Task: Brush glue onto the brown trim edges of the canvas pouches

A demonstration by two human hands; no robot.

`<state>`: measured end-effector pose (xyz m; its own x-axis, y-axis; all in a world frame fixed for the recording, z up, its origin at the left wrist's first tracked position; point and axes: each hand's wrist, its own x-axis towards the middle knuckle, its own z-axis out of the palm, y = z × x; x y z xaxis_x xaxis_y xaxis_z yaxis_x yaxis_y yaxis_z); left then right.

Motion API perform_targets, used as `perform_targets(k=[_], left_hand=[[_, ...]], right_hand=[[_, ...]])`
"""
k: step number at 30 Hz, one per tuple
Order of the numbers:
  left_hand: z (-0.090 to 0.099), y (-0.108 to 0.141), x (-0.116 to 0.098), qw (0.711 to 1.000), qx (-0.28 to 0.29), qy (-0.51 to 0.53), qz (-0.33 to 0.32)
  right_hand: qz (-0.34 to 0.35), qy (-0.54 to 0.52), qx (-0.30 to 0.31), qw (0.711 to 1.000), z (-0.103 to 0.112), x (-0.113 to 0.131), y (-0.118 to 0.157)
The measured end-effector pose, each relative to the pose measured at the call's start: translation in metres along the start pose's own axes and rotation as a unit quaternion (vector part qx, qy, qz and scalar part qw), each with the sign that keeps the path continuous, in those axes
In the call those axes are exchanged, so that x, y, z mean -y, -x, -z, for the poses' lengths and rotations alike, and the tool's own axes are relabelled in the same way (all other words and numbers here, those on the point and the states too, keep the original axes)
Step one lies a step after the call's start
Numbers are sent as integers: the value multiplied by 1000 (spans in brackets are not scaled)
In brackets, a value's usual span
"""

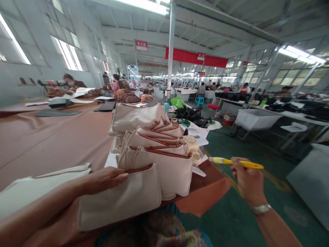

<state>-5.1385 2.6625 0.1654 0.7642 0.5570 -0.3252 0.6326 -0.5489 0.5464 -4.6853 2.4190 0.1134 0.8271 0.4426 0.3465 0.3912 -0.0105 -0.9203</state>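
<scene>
1. **Left hand:** The left hand (104, 180) lies open and flat, fingers extended and close together. It rests on the upper front of a cream fabric pouch with a brown-edged top opening (120, 202), at the near end of the work surface.
2. **Right hand:** The right hand (248, 181) is closed narrow around a slim yellow-handled brush (244, 163). The pale brush tip points left and touches nothing. A silver metal wristband (261, 208) encircles the right wrist.
3. **Pouch group:** Beyond the left hand, a row of brown-edged cream pouches (154, 168) stands overlapped and tilted. A larger cream pouch (136, 116) lies past the row. A flat cream panel with a brown seam (38, 188) lies beside the left forearm.
4. **Work surface:** The pouches rest on a long table covered in a tan sheet (56, 144). An orange-brown flap (203, 188) hangs at its right edge.
5. **Adjacent items:** A pale yellow tub (191, 144) stands just beside the row, near white paper sheets (199, 132). A teal bottle (166, 108) stands beyond the larger pouch.
6. **Surroundings:** A white bin on a metal frame (257, 118) stands on a green floor (231, 219) to the right. A seated co-worker (77, 83) is well apart, beyond the far left of the table.
</scene>
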Motion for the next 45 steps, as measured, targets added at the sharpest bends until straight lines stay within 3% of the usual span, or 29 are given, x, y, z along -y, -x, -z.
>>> perform_targets(k=[2,4,7,11,14,20,23,25,31,35,38,39,41,45], left_hand=[[-20,-14,14,992,-79,-94,-20],[-35,-24,17,979,-139,-152,-5],[-51,-34,10,946,-216,-238,39],[-70,-45,2,898,-299,-322,8],[-82,-50,0,877,-334,-345,-11],[-90,-54,-19,865,-321,-386,17],[-92,-52,-29,878,-308,-365,27],[-96,-51,-33,890,-295,-345,36],[-100,-38,-33,939,-285,-190,37],[-98,-26,-24,975,-223,4,25],[-96,-21,-23,978,-177,114,13],[-96,-19,-25,976,-166,140,6],[-95,-14,-33,972,-154,174,-18],[-95,0,-53,967,-132,205,-78]], right_hand=[[48,127,87,987,-25,-22,-25],[66,150,145,976,-54,-41,-46],[81,155,188,966,-96,-69,-64],[95,168,211,958,-126,-97,-74],[101,175,210,957,-123,-105,-77],[163,159,266,937,-92,-92,-60],[179,152,285,929,-80,-84,-48],[168,148,264,938,-78,-82,-44],[67,177,186,964,-75,-85,-34],[-12,197,57,979,-54,-57,-21],[-115,-52,-43,991,-45,-13,3],[-143,-157,-44,976,-45,3,14],[-174,-295,10,939,-49,34,40],[-181,-317,154,918,-67,77,88]])
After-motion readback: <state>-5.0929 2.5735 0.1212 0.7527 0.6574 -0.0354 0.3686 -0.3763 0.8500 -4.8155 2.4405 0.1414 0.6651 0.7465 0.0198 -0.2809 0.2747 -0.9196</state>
